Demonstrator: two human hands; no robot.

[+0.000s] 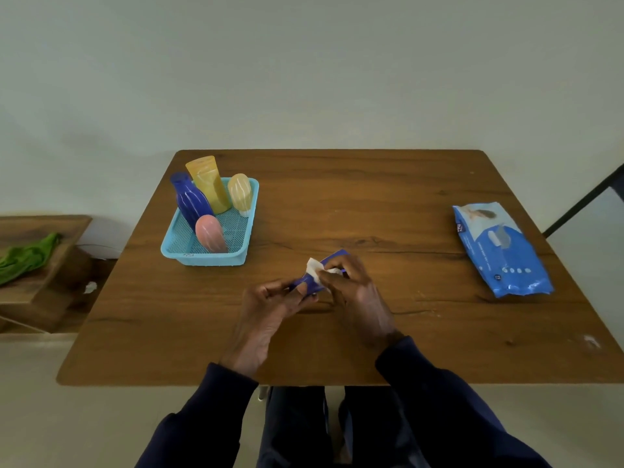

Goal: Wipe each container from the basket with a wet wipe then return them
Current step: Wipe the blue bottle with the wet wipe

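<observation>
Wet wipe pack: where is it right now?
In the head view, the blue wet wipe pack lies flat near the table's right edge, apart from both hands and across from the turquoise basket on the left.

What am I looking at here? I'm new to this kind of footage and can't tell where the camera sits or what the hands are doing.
There is no machine: a person wears a camera on the head, looking forward and down at their own two hands over a wooden table. The left hand holds a small blue container, and the right hand presses a white wet wipe against it. At the far left stands a light blue basket with four containers: a dark blue bottle, a yellow tube, a cream bottle and a pink bottle. On the right lies a blue pack of wipes.
</observation>
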